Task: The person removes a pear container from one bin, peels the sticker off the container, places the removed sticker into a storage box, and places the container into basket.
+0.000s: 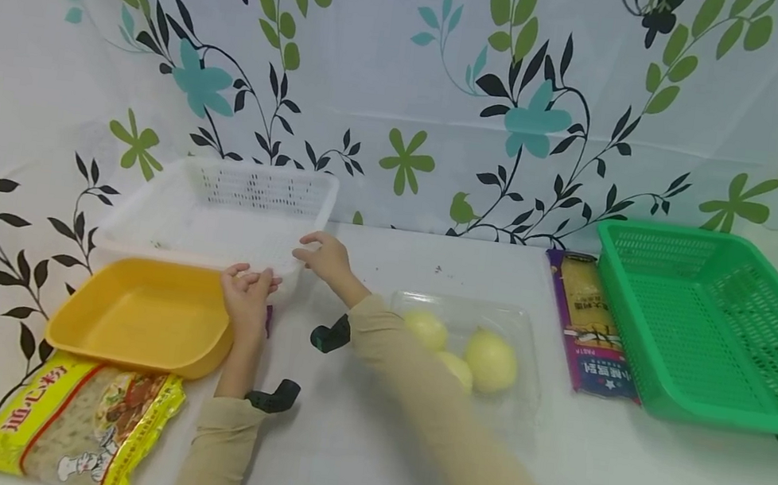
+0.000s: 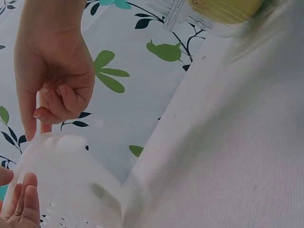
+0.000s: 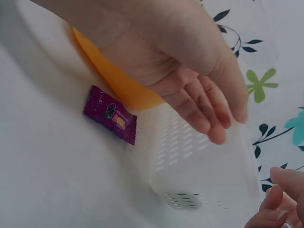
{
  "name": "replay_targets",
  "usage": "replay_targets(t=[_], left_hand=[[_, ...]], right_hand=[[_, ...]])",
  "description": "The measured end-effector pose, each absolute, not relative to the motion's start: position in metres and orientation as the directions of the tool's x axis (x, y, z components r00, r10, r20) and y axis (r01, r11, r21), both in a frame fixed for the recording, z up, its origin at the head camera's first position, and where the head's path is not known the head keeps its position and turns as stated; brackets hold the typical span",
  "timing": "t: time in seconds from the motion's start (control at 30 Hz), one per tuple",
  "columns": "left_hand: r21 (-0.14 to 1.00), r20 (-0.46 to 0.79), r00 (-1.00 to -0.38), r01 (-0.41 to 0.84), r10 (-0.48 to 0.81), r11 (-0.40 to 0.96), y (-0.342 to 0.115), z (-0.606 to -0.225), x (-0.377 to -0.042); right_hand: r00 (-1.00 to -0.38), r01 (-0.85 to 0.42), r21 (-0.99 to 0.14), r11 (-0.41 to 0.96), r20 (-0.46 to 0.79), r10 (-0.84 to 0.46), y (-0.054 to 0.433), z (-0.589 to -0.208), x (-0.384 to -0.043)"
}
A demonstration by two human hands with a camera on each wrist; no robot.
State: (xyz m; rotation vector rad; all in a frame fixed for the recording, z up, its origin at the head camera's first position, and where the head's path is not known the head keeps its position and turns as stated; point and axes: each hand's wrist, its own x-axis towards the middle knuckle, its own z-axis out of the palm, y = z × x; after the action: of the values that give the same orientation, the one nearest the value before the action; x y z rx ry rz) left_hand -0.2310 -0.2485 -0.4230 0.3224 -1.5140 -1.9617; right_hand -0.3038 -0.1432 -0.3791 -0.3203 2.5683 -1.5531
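A white plastic basket [image 1: 219,211] with slotted walls stands at the back left, against the curtain. My right hand [image 1: 329,258] pinches its rim near the right corner between thumb and index finger, the other fingers curled in, as the left wrist view shows. My left hand [image 1: 248,294] is at the same basket's front rim. In the right wrist view its thumb lies over the rim and its fingers [image 3: 216,128] hang along the slotted outer wall. Beside the left hand is a yellow basin [image 1: 136,310]. Below it in the right wrist view lies a small purple packet [image 3: 111,115].
A yellow food bag [image 1: 80,423] lies in front of the basin. Under my right forearm is a clear tray [image 1: 529,370] with several round yellow fruits [image 1: 491,360]. Farther right are a purple pasta packet [image 1: 589,321] and a green basket [image 1: 734,314]. Patterned curtain closes off the back.
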Motion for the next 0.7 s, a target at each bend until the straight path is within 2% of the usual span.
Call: replay_targets(t=[0.2,0.7], left_hand=[[0.942,0.181,-0.76,0.317,-0.625,-0.113,-0.249,-0.431,-0.236],[0.95,0.167,-0.756,0.294,-0.633,-0.1,-0.236,-0.416,-0.228]], right_hand=[[-0.958,-0.13,-0.891,0.434,0.0,-0.287,-0.125,-0.369,-0.304],[-0.914,-0.082,-0.968,0.238,-0.022,-0.404,-0.058,-0.351,-0.291]])
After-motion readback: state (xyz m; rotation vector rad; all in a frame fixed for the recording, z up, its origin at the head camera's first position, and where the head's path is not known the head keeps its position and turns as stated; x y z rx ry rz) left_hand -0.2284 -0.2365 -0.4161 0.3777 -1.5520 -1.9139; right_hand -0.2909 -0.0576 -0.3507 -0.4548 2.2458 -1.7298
